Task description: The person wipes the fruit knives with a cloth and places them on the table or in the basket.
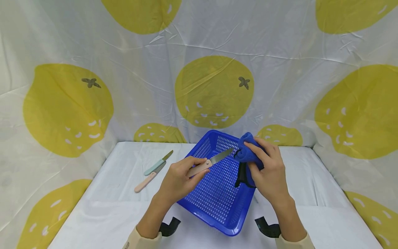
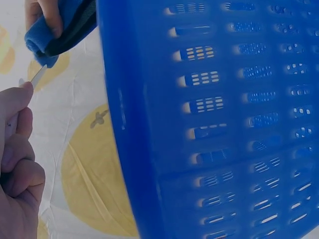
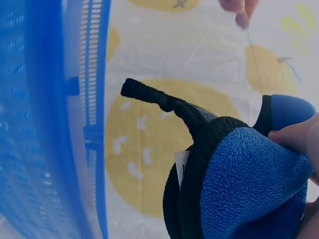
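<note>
My left hand grips a knife by its pale pink handle, over the blue basket. The blade points up and right, its tip close to a bunched blue cloth with black edging. Fingers and thumb of my right hand pinch that cloth above the basket's right side. A black strip of the cloth hangs down. In the right wrist view the cloth shows a black trim, a white tag and a loop. The left wrist view shows the left fingers curled round the knife, its blade at the cloth.
Left of the basket, a knife with a mint handle and one with a pink handle lie side by side on the white tabletop. A lemon-print curtain hangs behind and at both sides.
</note>
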Motion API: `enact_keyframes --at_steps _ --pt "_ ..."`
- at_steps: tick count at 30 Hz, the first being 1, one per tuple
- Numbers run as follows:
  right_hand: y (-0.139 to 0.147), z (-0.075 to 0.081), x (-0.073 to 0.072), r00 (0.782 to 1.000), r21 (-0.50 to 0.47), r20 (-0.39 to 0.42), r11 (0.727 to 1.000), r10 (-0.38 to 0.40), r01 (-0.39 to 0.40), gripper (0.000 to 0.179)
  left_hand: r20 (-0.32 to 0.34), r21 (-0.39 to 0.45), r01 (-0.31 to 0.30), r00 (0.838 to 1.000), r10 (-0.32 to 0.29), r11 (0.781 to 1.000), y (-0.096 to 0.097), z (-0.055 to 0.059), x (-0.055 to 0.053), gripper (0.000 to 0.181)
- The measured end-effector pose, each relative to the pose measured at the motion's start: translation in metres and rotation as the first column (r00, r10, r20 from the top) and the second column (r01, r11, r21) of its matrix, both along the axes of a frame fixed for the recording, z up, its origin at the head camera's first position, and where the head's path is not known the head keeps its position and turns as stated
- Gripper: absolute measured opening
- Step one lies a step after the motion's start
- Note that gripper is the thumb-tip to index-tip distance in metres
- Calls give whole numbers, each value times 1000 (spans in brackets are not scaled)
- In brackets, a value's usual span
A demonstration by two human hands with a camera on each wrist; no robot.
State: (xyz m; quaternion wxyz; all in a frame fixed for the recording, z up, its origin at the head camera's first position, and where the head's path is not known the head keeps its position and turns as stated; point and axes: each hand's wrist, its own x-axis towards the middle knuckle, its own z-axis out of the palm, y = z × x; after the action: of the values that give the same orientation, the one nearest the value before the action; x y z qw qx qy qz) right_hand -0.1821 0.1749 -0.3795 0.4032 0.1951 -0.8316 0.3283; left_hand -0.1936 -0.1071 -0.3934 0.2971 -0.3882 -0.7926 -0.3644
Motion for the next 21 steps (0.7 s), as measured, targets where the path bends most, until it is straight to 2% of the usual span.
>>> enact_keyframes --at_steps 14,21 --pt "-33 2 20 990 88 15 986 144 -144 52 7 1 -14 1000 14 1000 0 -2 -2 33" --pt "-49 -2 21 975 130 -24 968 220 -215 49 -40 1 7 999 -7 1000 1 -3 -4 32"
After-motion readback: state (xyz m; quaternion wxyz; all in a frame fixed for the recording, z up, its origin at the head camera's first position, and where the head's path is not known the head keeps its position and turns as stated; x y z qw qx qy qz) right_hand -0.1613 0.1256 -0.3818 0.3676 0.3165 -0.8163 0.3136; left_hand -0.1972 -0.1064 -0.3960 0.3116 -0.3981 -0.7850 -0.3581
